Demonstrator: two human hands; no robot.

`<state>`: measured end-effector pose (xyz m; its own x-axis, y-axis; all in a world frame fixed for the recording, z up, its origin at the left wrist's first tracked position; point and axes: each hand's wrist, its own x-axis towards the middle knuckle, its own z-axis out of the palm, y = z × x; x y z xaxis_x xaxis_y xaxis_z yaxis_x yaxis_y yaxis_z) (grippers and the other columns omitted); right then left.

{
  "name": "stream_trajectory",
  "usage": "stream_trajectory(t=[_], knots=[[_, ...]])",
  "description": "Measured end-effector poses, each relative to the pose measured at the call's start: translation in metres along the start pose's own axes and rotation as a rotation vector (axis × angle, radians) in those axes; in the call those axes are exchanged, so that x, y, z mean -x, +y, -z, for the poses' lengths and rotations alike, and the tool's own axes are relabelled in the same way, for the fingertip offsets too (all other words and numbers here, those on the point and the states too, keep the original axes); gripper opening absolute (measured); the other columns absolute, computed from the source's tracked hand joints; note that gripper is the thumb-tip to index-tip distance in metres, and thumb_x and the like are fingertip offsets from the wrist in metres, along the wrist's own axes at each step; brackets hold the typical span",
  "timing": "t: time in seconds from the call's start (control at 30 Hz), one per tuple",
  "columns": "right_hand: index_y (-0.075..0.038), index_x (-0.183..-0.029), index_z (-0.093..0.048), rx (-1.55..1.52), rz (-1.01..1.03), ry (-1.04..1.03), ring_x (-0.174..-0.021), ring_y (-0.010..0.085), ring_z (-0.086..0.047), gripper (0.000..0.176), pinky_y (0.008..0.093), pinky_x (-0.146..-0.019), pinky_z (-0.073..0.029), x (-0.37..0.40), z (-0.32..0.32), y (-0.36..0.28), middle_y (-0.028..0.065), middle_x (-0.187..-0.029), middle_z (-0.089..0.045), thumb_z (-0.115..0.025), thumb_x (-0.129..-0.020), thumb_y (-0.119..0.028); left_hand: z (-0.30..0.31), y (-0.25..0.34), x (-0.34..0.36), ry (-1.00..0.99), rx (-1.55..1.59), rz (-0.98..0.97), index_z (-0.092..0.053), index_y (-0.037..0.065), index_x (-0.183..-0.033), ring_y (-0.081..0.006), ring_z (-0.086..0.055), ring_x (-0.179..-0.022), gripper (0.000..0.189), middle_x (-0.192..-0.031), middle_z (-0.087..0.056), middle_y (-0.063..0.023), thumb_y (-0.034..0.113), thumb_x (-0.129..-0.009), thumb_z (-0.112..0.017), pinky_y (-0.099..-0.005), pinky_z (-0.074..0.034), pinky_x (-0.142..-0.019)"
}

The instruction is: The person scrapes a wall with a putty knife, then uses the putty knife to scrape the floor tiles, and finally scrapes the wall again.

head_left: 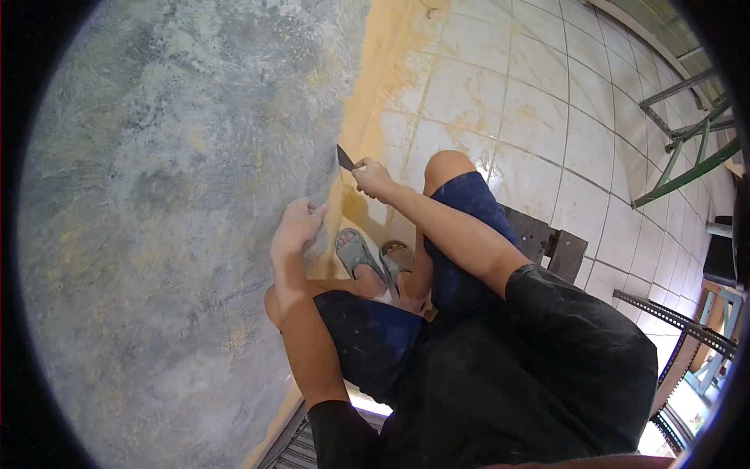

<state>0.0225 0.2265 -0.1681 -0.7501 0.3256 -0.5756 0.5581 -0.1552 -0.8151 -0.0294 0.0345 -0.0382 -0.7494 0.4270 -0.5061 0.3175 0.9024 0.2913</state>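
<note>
My right hand (372, 178) is closed round the handle of a dark scraper (344, 159). The scraper's blade points up and left, at the border between a mottled grey-blue wall surface (180, 195) and a yellowish strip (361, 102). Lower and to the left, my left hand (301, 222) is near the grey surface with its fingers curled together. Whether anything small is between those fingers cannot be made out.
White floor tiles (533, 105) with yellowish smears spread to the right of the strip. My sandalled feet (355, 254) are below my hands. A green and grey metal frame (687, 172) stands at the right, with a perforated metal bar (676, 320) lower down.
</note>
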Motion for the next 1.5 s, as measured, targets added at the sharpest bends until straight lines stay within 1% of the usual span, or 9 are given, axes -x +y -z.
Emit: stream_trajectory(t=[0.4, 0.47, 0.77, 0.87, 1.13, 1.3, 1.37, 1.43, 1.5], knots=[[-0.005, -0.122, -0.070, -0.026, 0.081, 0.005, -0.063, 0.0274, -0.069, 0.042, 0.0392, -0.059, -0.056, 0.015, 0.001, -0.006, 0.0237, -0.082, -0.071, -0.053, -0.089, -0.024, 0.019, 0.072, 0.039, 0.102, -0.071, -0.030, -0.068, -0.003, -0.111, -0.0433, -0.063, -0.110, 0.052, -0.111, -0.069, -0.0275, 0.045, -0.092, -0.066, -0.0459, -0.050, -0.094], [-0.005, -0.131, -0.066, 0.020, 0.109, -0.013, -0.046, 0.0170, -0.053, 0.042, 0.0334, -0.041, -0.043, -0.016, 0.002, 0.007, 0.0106, -0.069, -0.064, -0.053, -0.093, -0.020, 0.014, 0.060, 0.021, -0.085, -0.180, 0.030, -0.067, -0.004, -0.114, -0.0433, -0.062, -0.113, 0.054, -0.113, -0.068, -0.0269, 0.046, -0.093, -0.065, -0.0456, -0.049, -0.096], [-0.005, -0.122, -0.072, 0.035, 0.075, -0.044, -0.042, 0.0139, -0.047, 0.034, 0.0321, -0.037, -0.035, -0.032, 0.013, 0.000, 0.0049, -0.061, -0.056, -0.054, -0.096, -0.019, 0.017, 0.028, 0.014, 0.080, -0.176, -0.060, -0.066, -0.003, -0.114, -0.0435, -0.063, -0.111, 0.052, -0.115, -0.067, -0.0266, 0.044, -0.092, -0.067, -0.0465, -0.050, -0.094], [-0.009, -0.116, -0.075, 0.080, 0.022, 0.003, -0.078, 0.0324, -0.071, 0.039, 0.0388, -0.074, -0.056, -0.042, 0.009, 0.008, 0.0216, -0.093, -0.074, -0.054, -0.085, -0.019, 0.027, 0.023, 0.017, 0.034, -0.124, 0.065, -0.066, -0.002, -0.116, -0.0425, -0.064, -0.111, 0.053, -0.115, -0.068, -0.0264, 0.046, -0.093, -0.067, -0.0465, -0.050, -0.094], [-0.006, -0.108, -0.077, 0.149, 0.041, -0.044, -0.066, 0.0285, -0.069, 0.034, 0.0400, -0.053, -0.052, -0.027, 0.013, 0.006, 0.0238, -0.083, -0.070, -0.053, -0.087, -0.017, 0.023, 0.010, 0.022, -0.009, -0.070, 0.118, -0.069, -0.003, -0.114, -0.0414, -0.066, -0.109, 0.052, -0.112, -0.069, -0.0269, 0.045, -0.093, -0.068, -0.0463, -0.050, -0.091], [-0.002, -0.095, -0.074, 0.152, -0.175, -0.058, -0.081, 0.0361, -0.072, 0.028, 0.0429, -0.073, -0.056, -0.068, 0.013, 0.019, 0.0270, -0.087, -0.071, -0.055, -0.082, -0.017, 0.029, 0.021, 0.023, -0.004, -0.102, 0.097, -0.069, -0.003, -0.112, -0.0413, -0.067, -0.106, 0.051, -0.108, -0.070, -0.0271, 0.044, -0.093, -0.068, -0.0458, -0.051, -0.088], [-0.004, -0.093, -0.075, 0.171, 0.058, -0.063, -0.044, 0.0165, -0.048, 0.024, 0.0352, -0.040, -0.037, -0.060, 0.007, 0.027, 0.0067, -0.059, -0.055, -0.056, -0.088, -0.017, 0.028, 0.021, 0.018, -0.033, -0.118, 0.080, -0.069, -0.003, -0.112, -0.0416, -0.067, -0.105, 0.050, -0.108, -0.070, -0.0272, 0.043, -0.093, -0.068, -0.0460, -0.052, -0.087], [-0.004, -0.096, -0.076, 0.172, 0.084, -0.035, -0.044, 0.0173, -0.048, 0.026, 0.0356, -0.039, -0.037, -0.031, 0.010, 0.007, 0.0085, -0.059, -0.057, -0.056, -0.088, -0.019, 0.033, 0.035, 0.020, -0.047, -0.114, 0.104, -0.069, -0.003, -0.113, -0.0418, -0.066, -0.107, 0.050, -0.109, -0.069, -0.0274, 0.043, -0.093, -0.068, -0.0461, -0.051, -0.088], [0.002, -0.092, -0.074, 0.268, -0.009, -0.069, -0.083, 0.0423, -0.071, 0.030, 0.0440, -0.081, -0.057, -0.019, 0.014, -0.004, 0.0295, -0.085, -0.070, -0.055, -0.078, -0.017, 0.034, 0.044, 0.023, -0.070, -0.108, 0.135, -0.069, -0.003, -0.113, -0.0419, -0.066, -0.108, 0.050, -0.110, -0.069, -0.0276, 0.042, -0.092, -0.069, -0.0462, -0.051, -0.089]])
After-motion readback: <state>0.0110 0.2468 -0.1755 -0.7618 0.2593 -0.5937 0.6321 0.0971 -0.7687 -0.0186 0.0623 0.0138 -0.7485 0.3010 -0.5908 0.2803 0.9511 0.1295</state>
